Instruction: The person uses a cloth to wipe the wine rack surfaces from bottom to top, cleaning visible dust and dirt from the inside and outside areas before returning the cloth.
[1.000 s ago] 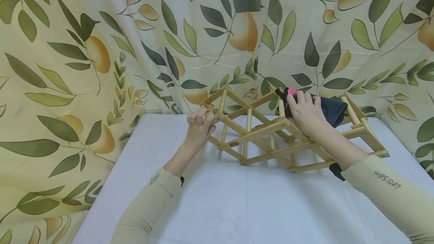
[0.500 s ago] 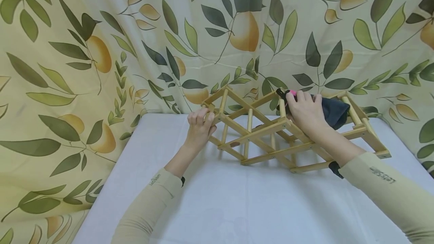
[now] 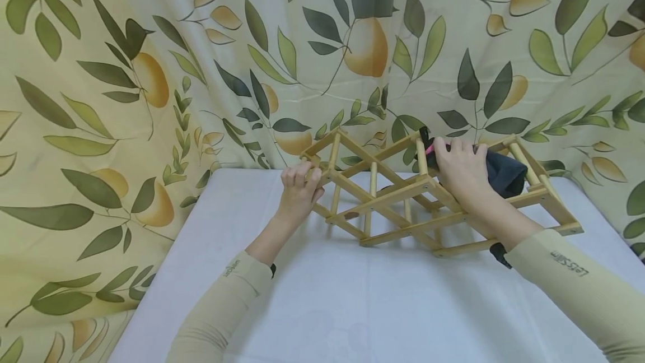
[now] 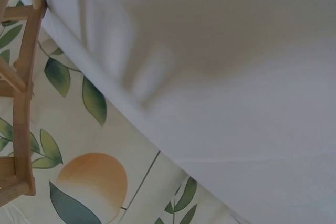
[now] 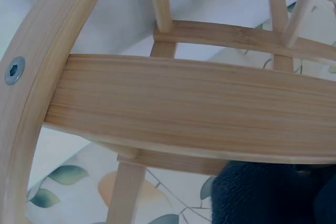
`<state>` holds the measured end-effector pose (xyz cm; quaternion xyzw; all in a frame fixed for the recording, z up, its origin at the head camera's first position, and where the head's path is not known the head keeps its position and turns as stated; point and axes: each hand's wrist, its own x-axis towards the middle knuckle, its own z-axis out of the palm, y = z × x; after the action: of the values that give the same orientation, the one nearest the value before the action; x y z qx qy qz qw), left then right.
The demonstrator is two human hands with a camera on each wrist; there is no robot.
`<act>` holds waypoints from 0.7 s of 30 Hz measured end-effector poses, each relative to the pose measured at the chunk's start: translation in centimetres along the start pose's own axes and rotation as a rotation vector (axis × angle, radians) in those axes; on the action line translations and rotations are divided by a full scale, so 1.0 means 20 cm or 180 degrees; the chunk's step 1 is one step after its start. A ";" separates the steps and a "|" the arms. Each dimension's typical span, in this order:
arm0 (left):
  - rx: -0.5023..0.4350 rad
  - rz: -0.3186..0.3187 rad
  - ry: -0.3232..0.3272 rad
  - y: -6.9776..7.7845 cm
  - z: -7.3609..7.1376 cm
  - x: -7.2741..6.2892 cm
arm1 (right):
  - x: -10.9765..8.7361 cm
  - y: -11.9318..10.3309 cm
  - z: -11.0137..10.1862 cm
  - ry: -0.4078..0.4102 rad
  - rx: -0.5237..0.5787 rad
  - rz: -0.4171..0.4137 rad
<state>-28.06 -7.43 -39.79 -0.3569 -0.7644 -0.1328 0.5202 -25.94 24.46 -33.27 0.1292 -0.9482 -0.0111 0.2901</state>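
A folding lattice rack of light wood (image 3: pixel 393 198) stands on the table in the head view. My left hand (image 3: pixel 297 192) grips its left end, fingers curled over the slats. My right hand (image 3: pixel 463 170) holds a dark blue cloth bundle (image 3: pixel 506 173) in the rack's right-hand section. A black strap and a bit of pink show at the bundle's left end; the palm hides its middle. In the right wrist view, fuzzy dark cloth (image 5: pixel 262 195) shows below a wide slat (image 5: pixel 199 106). Only the rack's edge (image 4: pixel 22 114) appears in the left wrist view, without the hand.
A white cloth covers the table (image 3: pixel 322 301). Right behind the rack hangs a curtain (image 3: pixel 322 60) printed with leaves and fruit. The rack's right end (image 3: pixel 566 223) reaches near the table's right edge.
My right hand and the dark bundle have shifted slightly right and lower into the rack. Less of the pink part shows. My left hand keeps its grip on the rack.
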 end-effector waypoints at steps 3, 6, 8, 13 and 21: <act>0.0007 0.0001 -0.0024 0.01 0.00 0.00 | 0.00 0.01 0.02 0.0371 -0.0001 -0.0241; 0.0021 -0.0008 -0.0023 0.01 0.00 0.00 | 0.00 0.01 0.02 0.0479 -0.0025 -0.0340; 0.0039 -0.0014 -0.0024 0.01 0.00 0.00 | 0.01 0.01 0.01 0.0282 -0.0047 -0.0262; 0.0072 -0.0022 -0.0035 0.01 -0.01 0.00 | 0.01 0.00 -0.02 -0.0494 -0.0128 0.0124; 0.0052 -0.0031 -0.0042 0.01 -0.01 0.00 | 0.00 0.01 0.02 0.0215 -0.0058 -0.0229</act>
<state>-27.75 -7.34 -39.72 -0.3498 -0.7707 -0.1268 0.5173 -26.21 24.57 -33.46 0.1608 -0.9325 -0.0258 0.3224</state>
